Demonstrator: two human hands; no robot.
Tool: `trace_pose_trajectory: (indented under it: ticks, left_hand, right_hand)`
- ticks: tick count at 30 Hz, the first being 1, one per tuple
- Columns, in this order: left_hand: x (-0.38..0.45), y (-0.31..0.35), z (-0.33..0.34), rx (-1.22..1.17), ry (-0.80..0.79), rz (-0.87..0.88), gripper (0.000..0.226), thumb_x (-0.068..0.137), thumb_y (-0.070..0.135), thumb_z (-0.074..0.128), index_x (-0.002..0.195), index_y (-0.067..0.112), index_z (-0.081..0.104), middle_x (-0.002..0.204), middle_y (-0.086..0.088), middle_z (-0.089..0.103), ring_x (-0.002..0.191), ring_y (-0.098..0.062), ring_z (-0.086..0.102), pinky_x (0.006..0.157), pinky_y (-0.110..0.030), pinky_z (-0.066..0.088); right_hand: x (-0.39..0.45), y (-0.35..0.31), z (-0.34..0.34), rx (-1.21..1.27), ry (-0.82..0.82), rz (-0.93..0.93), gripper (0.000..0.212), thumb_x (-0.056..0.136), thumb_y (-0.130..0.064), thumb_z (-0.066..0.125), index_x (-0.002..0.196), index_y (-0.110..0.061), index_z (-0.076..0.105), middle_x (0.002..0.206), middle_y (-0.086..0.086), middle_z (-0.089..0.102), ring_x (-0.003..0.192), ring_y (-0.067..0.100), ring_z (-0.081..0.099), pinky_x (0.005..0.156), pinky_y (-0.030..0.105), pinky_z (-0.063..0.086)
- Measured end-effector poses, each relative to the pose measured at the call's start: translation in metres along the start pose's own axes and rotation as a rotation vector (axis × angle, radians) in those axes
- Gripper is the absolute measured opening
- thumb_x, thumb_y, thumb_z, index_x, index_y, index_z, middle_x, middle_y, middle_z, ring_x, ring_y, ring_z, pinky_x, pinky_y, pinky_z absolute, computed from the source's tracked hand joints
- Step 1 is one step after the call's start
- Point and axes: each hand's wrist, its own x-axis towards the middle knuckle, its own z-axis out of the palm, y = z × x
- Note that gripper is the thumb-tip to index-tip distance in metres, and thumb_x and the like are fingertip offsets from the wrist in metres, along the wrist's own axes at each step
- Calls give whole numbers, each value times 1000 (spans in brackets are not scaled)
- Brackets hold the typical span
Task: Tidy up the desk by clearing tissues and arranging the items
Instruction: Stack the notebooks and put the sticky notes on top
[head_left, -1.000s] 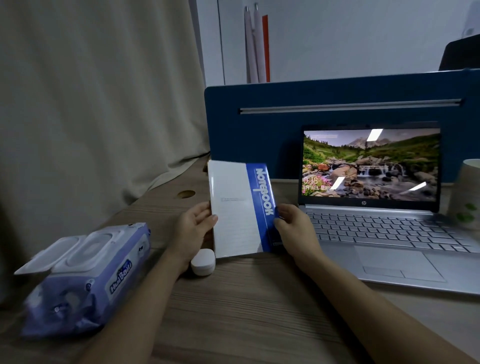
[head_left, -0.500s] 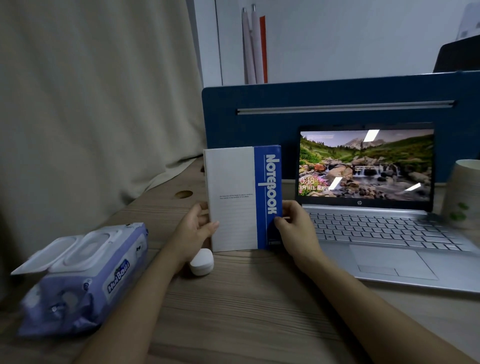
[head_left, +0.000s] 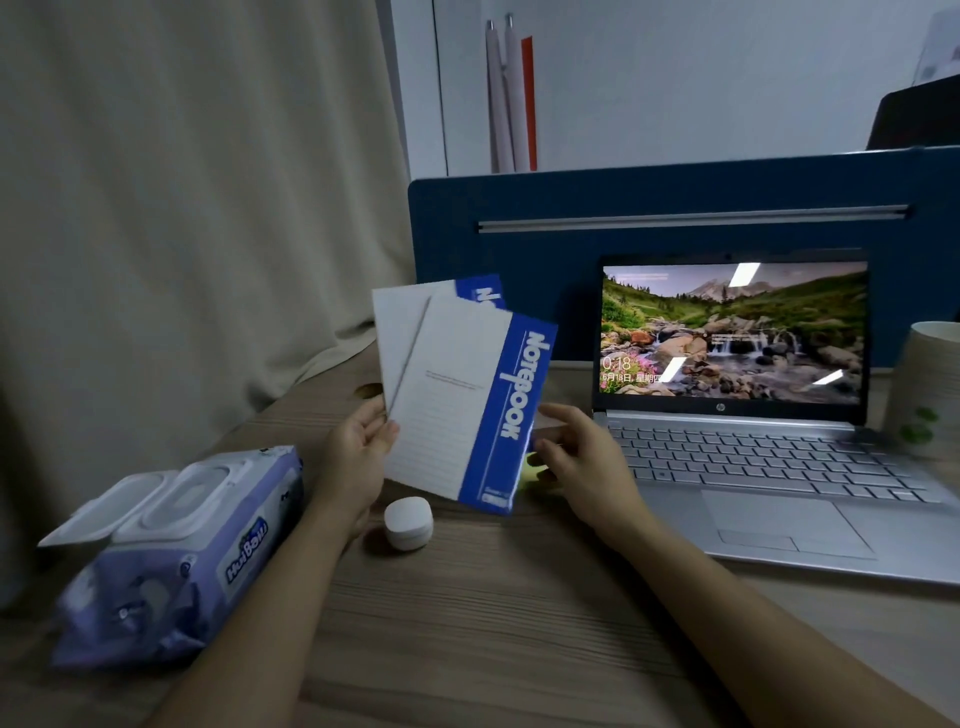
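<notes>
Two white notebooks with blue spines are fanned apart above the desk: the front one reads "Notebook", the rear one shows behind it at upper left. My left hand pinches their lower left edge. My right hand hovers just right of the blue spine, fingers spread and off the cover. A small yellow-green thing shows by its fingertips; what it is I cannot tell. No loose tissue is in view.
A wet-wipes pack with its lid flipped up lies at the left. A small white round case sits below the notebooks. An open laptop fills the right, a paper cup beside it, a blue divider behind.
The notebooks, held squared up by both hands, have tilted and fanned apart. My right hand has let go of the spine and opened; my left hand keeps hold.
</notes>
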Motion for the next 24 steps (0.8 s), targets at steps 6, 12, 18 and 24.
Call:
trace_pose_trajectory:
  ticks: [6,12,18,24]
  left_hand:
    - [-1,-5,-3,138,52,-43,33,102,16,45,129,29,59,98,18,66,89,3,62,64,-16,45]
    - [-3,-3,-1,224,-23,-13,38,105,18,37,137,29,54,106,20,61,99,-1,57,69,-21,42]
    - [-1,-4,3,151,7,-36,38,104,16,39,137,28,54,113,18,64,100,4,57,72,-17,42]
    - [8,-8,3,227,98,-74,37,104,15,40,138,22,53,112,7,60,92,0,53,68,-21,42]
  right_hand:
    - [0,-2,-2,-53,-206,25,42,96,-9,55,135,-23,54,126,-9,65,110,2,62,96,28,51]
    - [2,-1,-2,-107,-255,17,47,96,-17,54,141,-31,48,138,-17,53,122,2,52,96,26,48]
    - [1,-2,-3,-33,-325,23,53,97,-17,54,146,-32,39,145,-14,47,123,1,53,90,18,51]
    - [0,-5,-1,-105,-288,39,54,96,-17,56,146,-24,39,147,-6,47,128,6,48,105,32,45]
